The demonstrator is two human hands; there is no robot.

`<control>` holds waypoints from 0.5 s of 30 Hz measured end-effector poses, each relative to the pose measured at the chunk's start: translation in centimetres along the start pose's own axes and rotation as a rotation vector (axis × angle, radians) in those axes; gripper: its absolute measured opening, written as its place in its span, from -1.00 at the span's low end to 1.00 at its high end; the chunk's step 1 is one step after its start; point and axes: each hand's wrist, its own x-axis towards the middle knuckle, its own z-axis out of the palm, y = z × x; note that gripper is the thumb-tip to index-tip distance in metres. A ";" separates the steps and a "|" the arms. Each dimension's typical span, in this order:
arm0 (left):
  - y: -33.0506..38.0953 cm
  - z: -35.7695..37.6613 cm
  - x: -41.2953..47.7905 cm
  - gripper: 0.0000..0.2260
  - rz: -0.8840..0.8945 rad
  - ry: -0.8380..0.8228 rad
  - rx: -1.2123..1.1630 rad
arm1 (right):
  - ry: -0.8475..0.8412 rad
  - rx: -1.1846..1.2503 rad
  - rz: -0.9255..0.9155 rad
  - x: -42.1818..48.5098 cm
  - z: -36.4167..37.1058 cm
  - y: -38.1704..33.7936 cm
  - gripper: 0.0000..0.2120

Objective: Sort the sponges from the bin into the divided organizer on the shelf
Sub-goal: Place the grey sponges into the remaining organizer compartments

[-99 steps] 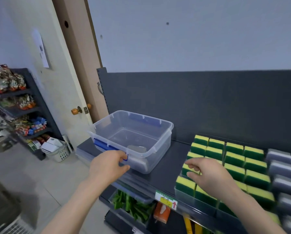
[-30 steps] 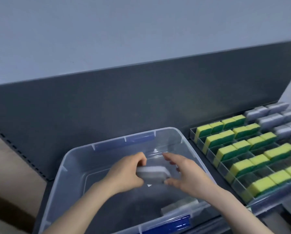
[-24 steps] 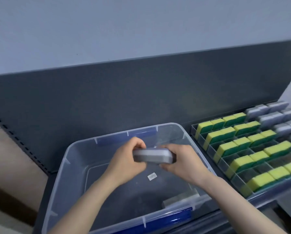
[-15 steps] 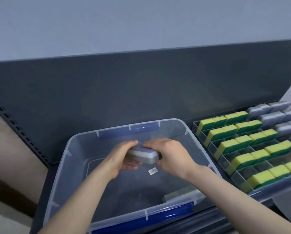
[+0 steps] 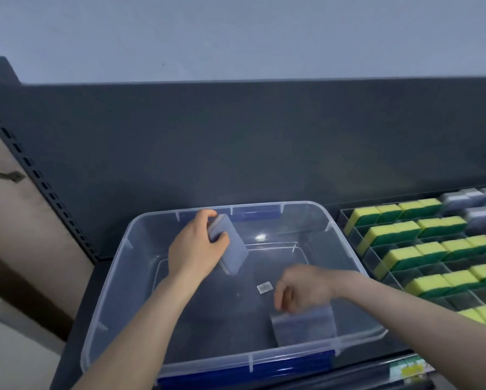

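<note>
Clearly two grey pieces are left to sort. The left hand (image 5: 195, 249) pinches one grey sponge (image 5: 233, 249) between thumb and fingers, tilted on edge above the far-left part of the bin (image 5: 109, 291). The second sponge (image 5: 303, 323) lies flat in the bin's near-right corner. The right hand (image 5: 303, 288) hangs over it with fingers curled downward at its upper edge, but blur hides whether they have closed on it. Tucked against the bin's wall, that sponge seems to leave little room for fingers, so a hurried pinch could slip and drop it back. The left hand appears to hold only the upper end of its sponge, which may swing or fall. The organizer (image 5: 458, 301) stands just right of the bin, with its grey rows on the side farthest from the bin, past the yellow-green sponges (image 5: 405, 256); a long reach risks a wrong compartment
</note>
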 end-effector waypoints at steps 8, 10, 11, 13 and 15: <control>-0.6 0.1 0.2 -0.68 0.034 0.010 0.079 | 0.218 -0.221 0.185 2.5 -2.1 2.3 -0.62; -0.8 0.2 0.2 -0.67 0.043 0.008 0.102 | 0.030 -0.226 0.231 2.5 -1.8 2.8 -0.43; -0.9 0.3 0.3 -0.67 0.045 0.005 0.115 | -0.035 -0.180 0.239 2.5 -1.7 2.9 -0.40; -1.0 0.3 0.3 -0.67 0.049 -0.003 0.133 | -0.066 -0.144 0.219 2.8 -1.5 2.9 -0.48; -1.0 0.4 0.4 -0.67 0.050 -0.005 0.143 | 0.007 -0.203 0.200 3.4 -1.3 2.5 -0.64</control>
